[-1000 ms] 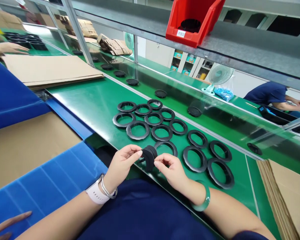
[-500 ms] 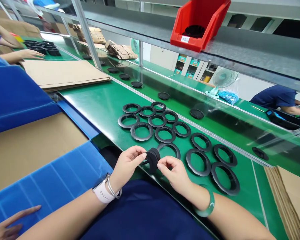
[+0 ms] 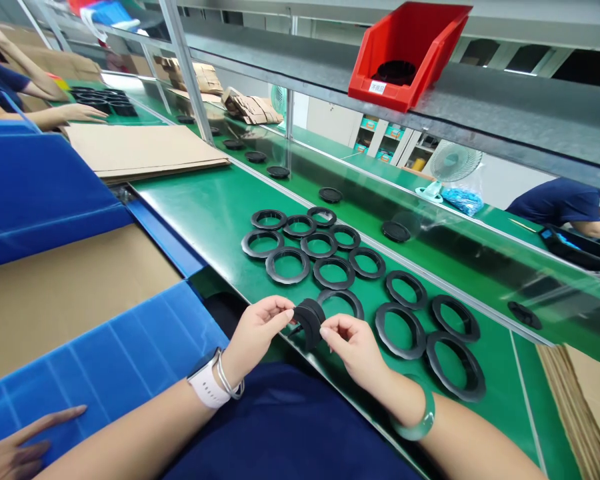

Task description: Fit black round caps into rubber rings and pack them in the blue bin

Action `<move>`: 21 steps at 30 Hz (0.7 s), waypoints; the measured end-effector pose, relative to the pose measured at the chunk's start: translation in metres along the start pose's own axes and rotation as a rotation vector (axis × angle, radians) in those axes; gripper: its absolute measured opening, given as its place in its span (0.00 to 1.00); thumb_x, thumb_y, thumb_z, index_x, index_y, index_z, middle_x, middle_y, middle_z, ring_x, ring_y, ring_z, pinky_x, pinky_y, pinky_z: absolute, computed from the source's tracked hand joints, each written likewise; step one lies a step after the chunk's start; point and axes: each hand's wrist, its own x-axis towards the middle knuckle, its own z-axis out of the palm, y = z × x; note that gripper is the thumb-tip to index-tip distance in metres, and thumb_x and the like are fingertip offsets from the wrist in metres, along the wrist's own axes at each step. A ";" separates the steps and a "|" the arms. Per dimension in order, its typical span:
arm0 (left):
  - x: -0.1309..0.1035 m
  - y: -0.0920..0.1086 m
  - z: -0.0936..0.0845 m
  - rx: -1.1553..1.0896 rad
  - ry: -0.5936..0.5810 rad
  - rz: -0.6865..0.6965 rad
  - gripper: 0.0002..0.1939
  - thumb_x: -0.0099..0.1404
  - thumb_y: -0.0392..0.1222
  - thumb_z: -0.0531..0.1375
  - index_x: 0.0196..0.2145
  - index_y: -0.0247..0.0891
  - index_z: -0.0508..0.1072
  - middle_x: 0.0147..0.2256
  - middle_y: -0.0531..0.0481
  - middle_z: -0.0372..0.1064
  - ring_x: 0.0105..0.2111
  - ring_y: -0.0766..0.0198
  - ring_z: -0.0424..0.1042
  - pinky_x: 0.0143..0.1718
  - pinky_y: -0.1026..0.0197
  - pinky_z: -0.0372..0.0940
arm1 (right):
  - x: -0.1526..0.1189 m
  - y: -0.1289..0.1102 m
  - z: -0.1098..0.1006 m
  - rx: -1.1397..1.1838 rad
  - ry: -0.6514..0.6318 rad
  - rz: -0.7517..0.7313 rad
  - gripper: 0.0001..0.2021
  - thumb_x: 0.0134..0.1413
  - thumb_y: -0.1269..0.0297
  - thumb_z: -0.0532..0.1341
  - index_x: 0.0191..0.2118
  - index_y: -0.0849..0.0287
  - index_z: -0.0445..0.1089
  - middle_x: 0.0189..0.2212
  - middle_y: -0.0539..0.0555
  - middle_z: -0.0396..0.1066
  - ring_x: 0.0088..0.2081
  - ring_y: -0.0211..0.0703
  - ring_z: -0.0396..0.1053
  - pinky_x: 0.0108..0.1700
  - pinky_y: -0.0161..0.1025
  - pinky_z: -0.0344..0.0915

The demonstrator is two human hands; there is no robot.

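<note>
Between my two hands a black ring (image 3: 310,321) is held tilted, just above the near edge of the green table. My left hand (image 3: 261,328) is closed, pinching its left side between thumb and fingers. On the opposite side, my right hand (image 3: 349,341) grips the ring's edge with thumb and fingertips. Several similar black rings (image 3: 287,265) lie flat on the green table (image 3: 195,207) beyond and to the right of my hands. One black ring (image 3: 341,303) lies just behind the held one, partly hidden.
A blue box (image 3: 145,360) with cardboard inside stands at left; another person's hand (image 3: 40,440) rests on it. Cardboard sheets (image 3: 145,147) lie at far left, more (image 3: 580,413) at right. Black round parts (image 3: 396,231) sit on the green strip behind. A red bin (image 3: 407,60) stands on the shelf.
The view has shifted slightly, so the surroundings appear a little lower and further right. The held ring is turned slightly, with both hands still on it.
</note>
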 end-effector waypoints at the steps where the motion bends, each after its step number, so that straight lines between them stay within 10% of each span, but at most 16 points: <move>1: 0.000 0.000 0.000 0.002 0.000 -0.002 0.09 0.64 0.45 0.63 0.35 0.35 0.74 0.30 0.51 0.72 0.31 0.66 0.69 0.35 0.66 0.63 | 0.000 0.000 0.000 -0.005 0.002 -0.002 0.15 0.60 0.54 0.64 0.32 0.63 0.73 0.23 0.50 0.63 0.25 0.38 0.58 0.27 0.33 0.53; 21: 0.000 -0.008 -0.001 0.016 0.066 -0.027 0.12 0.61 0.47 0.65 0.32 0.35 0.74 0.29 0.51 0.71 0.30 0.65 0.69 0.35 0.66 0.64 | 0.000 0.006 0.001 0.008 -0.022 0.008 0.13 0.60 0.56 0.64 0.34 0.63 0.75 0.24 0.50 0.63 0.25 0.38 0.59 0.27 0.33 0.54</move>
